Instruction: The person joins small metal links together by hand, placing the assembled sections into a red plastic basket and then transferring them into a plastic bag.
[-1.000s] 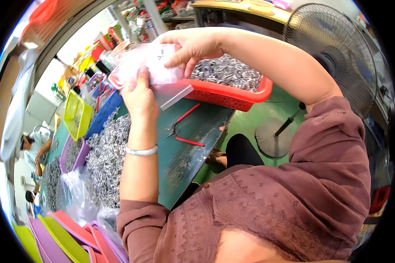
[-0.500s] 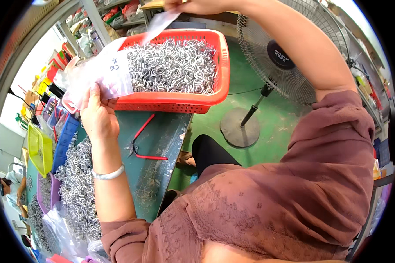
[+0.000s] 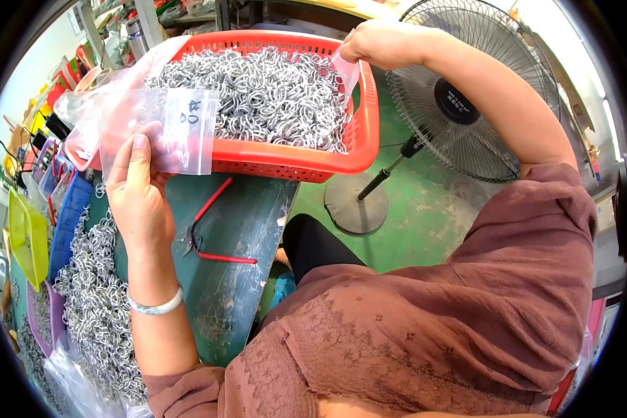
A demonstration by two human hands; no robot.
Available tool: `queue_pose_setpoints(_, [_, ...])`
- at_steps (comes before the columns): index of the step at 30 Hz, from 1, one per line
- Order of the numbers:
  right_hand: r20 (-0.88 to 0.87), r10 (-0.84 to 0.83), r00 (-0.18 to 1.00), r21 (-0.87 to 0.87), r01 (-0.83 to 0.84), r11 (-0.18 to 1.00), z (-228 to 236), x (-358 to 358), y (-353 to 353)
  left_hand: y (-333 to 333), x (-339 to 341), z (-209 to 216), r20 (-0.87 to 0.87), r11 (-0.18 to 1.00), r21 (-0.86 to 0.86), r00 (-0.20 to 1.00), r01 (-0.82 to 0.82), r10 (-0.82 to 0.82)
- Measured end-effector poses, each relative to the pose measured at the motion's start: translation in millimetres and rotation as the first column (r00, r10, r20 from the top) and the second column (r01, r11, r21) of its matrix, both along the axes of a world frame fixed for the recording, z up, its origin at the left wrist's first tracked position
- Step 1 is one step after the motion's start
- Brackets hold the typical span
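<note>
My left hand (image 3: 143,202) pinches a clear zip bag (image 3: 196,150) with dark handwriting on it, held upright over the near left side of a red basket (image 3: 368,136). Small silvery metal rings (image 3: 279,101) fill the basket. At the basket's far right corner, my right hand (image 3: 383,43) has its fingers closed on a clear plastic piece (image 3: 345,74) that hangs down over the rings; whether it is a bag cannot be told. Red-handled pliers (image 3: 211,202) lie spread on the green table, near my left wrist.
A heap of metal rings (image 3: 104,299) covers the table's left side, beside a blue tray (image 3: 70,226), a yellow-green basket (image 3: 29,237) and a purple tray (image 3: 54,313). On the green floor at right stands a fan (image 3: 456,97). A metal flask (image 3: 136,38) stands behind the basket.
My right hand has come from beyond the basket's far side to its right end, carrying the plastic piece. The zip bag in my left hand now faces me more squarely. The view has shifted slightly.
</note>
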State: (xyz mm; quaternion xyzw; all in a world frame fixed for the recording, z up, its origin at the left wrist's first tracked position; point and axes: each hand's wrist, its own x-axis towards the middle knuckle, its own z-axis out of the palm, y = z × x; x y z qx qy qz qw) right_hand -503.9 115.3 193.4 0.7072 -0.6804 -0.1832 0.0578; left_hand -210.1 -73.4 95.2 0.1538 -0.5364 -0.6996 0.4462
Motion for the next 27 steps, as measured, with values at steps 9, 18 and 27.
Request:
queue_pose_setpoints(9, [0.065, -0.11, 0.992, 0.123, 0.101, 0.987, -11, 4, -2, 1, 0, -2, 0.025, 0.999, -0.042, 1.0, 0.018, -0.017])
queue_pose_setpoints(18, [0.134, -0.104, 0.985, 0.167, 0.081, 0.983, -15, -3, -2, 0, 0, -7, 0.028, 0.999, -0.042, 0.999, 0.018, -0.017])
queue_pose_setpoints(27, [0.253, 0.024, 0.967, 0.086, -0.047, 0.995, -15, -20, -2, 6, -6, -9, 0.017, 0.998, -0.04, 0.999, 0.039, -0.039])
